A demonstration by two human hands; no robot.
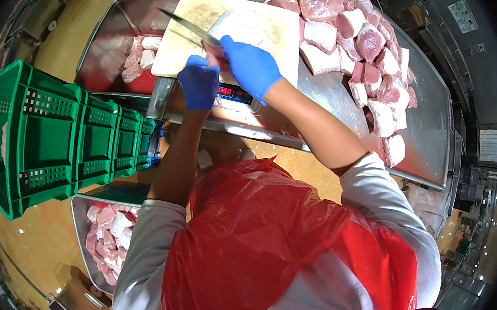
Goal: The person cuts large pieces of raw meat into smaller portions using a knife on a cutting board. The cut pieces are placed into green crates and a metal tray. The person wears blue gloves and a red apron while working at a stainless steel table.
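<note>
My right hand (250, 67), in a blue glove, grips a long knife (182, 22), its blade pointing up and left over the white cutting board (275, 33). My left hand (198, 83), also gloved blue, is closed on a piece of pink meat (217, 61) at the board's front, just left of the right hand. A larger pale piece of meat (235, 26) lies behind the knife. Below the board is a scale (234, 94) with a red display. A black-handled metal tool (153, 139) rests at the steel table's edge, to the left of my left hand.
Meat pieces (369, 44) are heaped on the steel table (419, 126) at the right. A tray (95, 50) with a few pieces lies behind left. Green crates (44, 142) stand at the left, above a tub of meat (110, 240) on the lower left.
</note>
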